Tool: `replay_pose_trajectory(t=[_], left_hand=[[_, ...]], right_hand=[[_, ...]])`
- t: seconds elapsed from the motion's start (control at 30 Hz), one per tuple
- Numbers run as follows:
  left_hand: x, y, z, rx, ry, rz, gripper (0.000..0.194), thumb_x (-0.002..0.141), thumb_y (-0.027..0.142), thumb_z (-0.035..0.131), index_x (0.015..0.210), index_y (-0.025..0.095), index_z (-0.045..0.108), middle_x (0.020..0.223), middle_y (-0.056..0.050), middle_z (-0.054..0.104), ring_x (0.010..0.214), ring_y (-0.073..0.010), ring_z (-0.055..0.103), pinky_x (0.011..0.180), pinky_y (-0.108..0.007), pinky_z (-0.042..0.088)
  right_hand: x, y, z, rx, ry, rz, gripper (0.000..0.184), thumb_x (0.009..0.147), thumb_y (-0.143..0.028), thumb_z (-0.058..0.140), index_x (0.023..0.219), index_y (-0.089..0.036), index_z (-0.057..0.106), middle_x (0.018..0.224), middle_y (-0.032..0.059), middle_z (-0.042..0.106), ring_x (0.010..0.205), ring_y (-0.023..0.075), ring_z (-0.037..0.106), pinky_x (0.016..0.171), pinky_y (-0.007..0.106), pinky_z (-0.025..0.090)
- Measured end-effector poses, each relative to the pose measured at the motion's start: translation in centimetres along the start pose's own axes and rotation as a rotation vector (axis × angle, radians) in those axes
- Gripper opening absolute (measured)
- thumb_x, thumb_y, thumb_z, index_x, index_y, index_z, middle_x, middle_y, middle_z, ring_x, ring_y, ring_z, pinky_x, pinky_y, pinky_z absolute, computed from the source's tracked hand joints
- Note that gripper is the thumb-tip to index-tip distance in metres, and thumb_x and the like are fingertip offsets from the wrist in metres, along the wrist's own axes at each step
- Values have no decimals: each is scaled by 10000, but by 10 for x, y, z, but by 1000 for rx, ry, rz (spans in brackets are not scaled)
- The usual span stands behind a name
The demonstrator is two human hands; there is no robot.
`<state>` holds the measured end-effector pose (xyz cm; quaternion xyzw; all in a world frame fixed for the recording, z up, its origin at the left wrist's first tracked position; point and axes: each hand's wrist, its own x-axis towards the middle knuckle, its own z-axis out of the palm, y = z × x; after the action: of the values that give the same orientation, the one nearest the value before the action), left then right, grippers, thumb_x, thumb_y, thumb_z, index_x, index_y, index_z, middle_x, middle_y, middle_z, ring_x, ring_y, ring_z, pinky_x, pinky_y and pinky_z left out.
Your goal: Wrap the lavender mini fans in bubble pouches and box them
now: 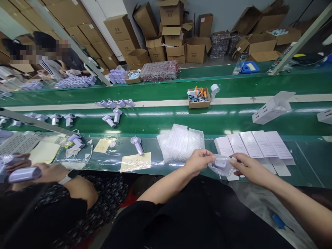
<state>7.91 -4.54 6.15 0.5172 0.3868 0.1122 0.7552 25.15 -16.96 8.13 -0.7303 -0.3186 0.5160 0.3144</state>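
Between my hands, close to the bench's front edge, is a clear bubble-wrap bag (220, 170) with a pale lilac handheld fan (220, 163) partly visible inside it. My left hand (198, 161) pinches the bag's left end between thumb and fingers. On the opposite end, my right hand (245, 166) has its thumb and fingers closed on the plastic. Flat bubble-wrap bags (178, 143) lie in a loose pile just beyond my left hand. Several white boxes (250, 144) with open flaps lie in a row beside my right hand.
Another lilac fan (138, 145) lies by a handwritten paper note (136, 162) to the left. Across the green conveyor (155, 119) are a small carton of parts (199, 103), a tape roll (214, 88) and an upright white box (272, 109). A co-worker's hands (49, 174) hold fans at far left.
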Motion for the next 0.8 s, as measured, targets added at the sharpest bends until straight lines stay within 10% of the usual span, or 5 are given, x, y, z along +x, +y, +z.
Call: replay_pose_trajectory(t=[0.23, 0.37, 0.57, 0.8], left_hand=[[0, 23, -23, 322, -35, 480, 965, 427, 376, 857, 1291, 230, 452, 1228, -96, 514, 1088, -246, 497, 881, -342, 433], [18, -11, -35, 369, 97, 331, 302, 647, 359, 704, 862, 155, 645, 807, -32, 610, 781, -178, 579, 726, -307, 485], [23, -17, -95, -119, 579, 105, 320, 617, 418, 671, 755, 138, 599, 653, 7, 560, 525, -96, 496, 359, -175, 359], [19, -3, -107, -341, 599, 69, 369, 559, 363, 746, 785, 129, 575, 640, 21, 559, 481, -78, 499, 307, -161, 299]], right_hand=[[17, -60, -9, -110, -166, -229, 333, 829, -523, 476, 812, -202, 568, 781, 22, 592, 766, 193, 587, 709, 333, 504], [42, -46, -12, -336, -323, -387, 310, 845, -453, 476, 971, -190, 580, 1018, 79, 620, 897, 215, 586, 791, 371, 481], [91, 48, -4, -1186, -440, -577, 442, 504, -31, 694, 910, -205, 682, 1369, 131, 460, 1347, 413, 190, 1029, 660, 49], [139, 42, -21, -813, -436, -830, 264, 732, -27, 482, 822, -215, 645, 1080, 80, 664, 1228, 241, 459, 1076, 511, 236]])
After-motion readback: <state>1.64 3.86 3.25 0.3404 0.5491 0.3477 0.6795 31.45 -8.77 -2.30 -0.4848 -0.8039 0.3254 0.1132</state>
